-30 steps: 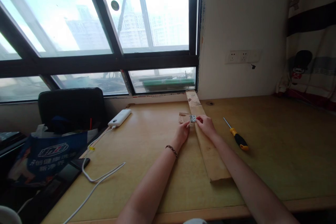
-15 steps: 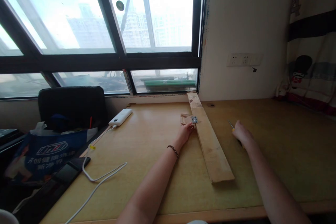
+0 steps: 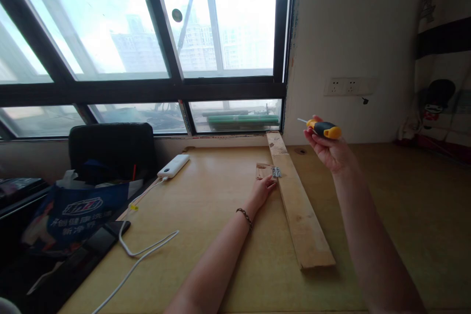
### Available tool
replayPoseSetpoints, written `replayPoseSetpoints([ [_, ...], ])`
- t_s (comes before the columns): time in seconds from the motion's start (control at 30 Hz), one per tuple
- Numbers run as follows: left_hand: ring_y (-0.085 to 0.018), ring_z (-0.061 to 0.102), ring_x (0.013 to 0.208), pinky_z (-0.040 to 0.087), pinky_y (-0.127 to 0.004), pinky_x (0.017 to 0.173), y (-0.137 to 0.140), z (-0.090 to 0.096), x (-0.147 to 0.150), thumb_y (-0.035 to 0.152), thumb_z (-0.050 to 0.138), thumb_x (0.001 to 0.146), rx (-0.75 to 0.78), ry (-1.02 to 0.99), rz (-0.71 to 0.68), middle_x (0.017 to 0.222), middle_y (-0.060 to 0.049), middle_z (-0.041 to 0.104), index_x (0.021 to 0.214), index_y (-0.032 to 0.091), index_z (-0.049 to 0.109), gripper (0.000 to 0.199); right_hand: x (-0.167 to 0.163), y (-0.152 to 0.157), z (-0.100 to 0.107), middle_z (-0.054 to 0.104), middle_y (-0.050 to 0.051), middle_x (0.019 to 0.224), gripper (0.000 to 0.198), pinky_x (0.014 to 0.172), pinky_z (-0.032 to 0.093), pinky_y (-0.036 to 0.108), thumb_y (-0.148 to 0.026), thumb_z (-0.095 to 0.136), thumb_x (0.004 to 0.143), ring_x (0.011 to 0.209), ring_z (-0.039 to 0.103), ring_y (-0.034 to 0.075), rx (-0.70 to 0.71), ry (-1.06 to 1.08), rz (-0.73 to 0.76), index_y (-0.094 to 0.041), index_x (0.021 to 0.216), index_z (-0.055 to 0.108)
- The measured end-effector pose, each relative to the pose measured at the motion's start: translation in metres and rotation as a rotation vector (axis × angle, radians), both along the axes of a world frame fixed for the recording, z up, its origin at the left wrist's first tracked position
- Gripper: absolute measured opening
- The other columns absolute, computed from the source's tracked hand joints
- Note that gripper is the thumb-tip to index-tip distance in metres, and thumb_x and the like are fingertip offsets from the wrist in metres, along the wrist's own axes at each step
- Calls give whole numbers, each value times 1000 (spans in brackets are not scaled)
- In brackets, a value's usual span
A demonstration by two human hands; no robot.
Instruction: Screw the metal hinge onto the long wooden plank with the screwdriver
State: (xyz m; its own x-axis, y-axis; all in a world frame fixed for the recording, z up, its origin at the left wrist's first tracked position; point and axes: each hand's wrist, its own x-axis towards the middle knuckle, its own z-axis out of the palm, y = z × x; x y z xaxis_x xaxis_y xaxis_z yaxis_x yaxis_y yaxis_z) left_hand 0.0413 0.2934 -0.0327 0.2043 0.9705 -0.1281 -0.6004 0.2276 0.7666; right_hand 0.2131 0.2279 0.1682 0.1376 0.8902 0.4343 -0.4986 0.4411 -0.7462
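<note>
Holding screwdriver [image 3: 324, 129] aloft in right hand [image 3: 329, 149], left hand [image 3: 264, 189] beside hinge [image 3: 276, 172]

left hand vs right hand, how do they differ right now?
The left hand lies flat on the desk beside the hinge, holding nothing. The right hand is raised off the desk, gripping a yellow-black screwdriver. Both are bare.

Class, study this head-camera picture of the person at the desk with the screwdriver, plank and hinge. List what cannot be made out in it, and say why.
- Screwdriver tip: too small to tell its type, head view.
- Hinge screws: too small to see whether any are fitted.
- Left hand fingertips: whether they touch the hinge or only the plank is unclear.
- White cable: its near end is cut off by the bottom edge.
- Right hand: the palm hides part of the handle.
</note>
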Motion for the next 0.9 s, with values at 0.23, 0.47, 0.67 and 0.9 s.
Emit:
replayPoseSetpoints([
  [0.23, -14, 57, 75, 45, -26, 74, 5, 0, 3, 26, 66, 62, 65, 71, 137, 75, -4, 62, 73, 16, 60, 16, -13, 45, -44, 40, -8, 39, 33, 31, 30, 18, -46, 65, 61, 31, 35, 4, -126, -299, -350, -14, 64, 57],
  [0.47, -12, 56, 66, 43, -24, 61, 10, 0, 1, 26, 69, 57, 43, 124, 174, 75, -7, 62, 75, 12, 60, 24, -23, 62, -74, 55, 2, 44, 46, 35, 36, 21, -58, 53, 65, 34, 49, 11, -82, -769, -615, -14, 55, 54],
  [0.67, -11, 56, 64, 39, -21, 55, 13, -6, -2, 30, 68, 58, 59, 124, 111, 77, -7, 62, 77, 13, 61, 27, -23, 62, -73, 59, 5, 48, 47, 34, 38, 21, -60, 50, 67, 36, 52, 13, -76, -790, -617, -13, 59, 55],
  [0.9, -9, 56, 63, 39, -20, 54, 14, -9, -1, 30, 67, 59, 80, 115, 101, 78, -5, 62, 80, 15, 60, 27, -23, 63, -75, 60, 5, 49, 47, 35, 41, 21, -59, 48, 68, 36, 54, 13, -81, -822, -614, -13, 60, 55],
])
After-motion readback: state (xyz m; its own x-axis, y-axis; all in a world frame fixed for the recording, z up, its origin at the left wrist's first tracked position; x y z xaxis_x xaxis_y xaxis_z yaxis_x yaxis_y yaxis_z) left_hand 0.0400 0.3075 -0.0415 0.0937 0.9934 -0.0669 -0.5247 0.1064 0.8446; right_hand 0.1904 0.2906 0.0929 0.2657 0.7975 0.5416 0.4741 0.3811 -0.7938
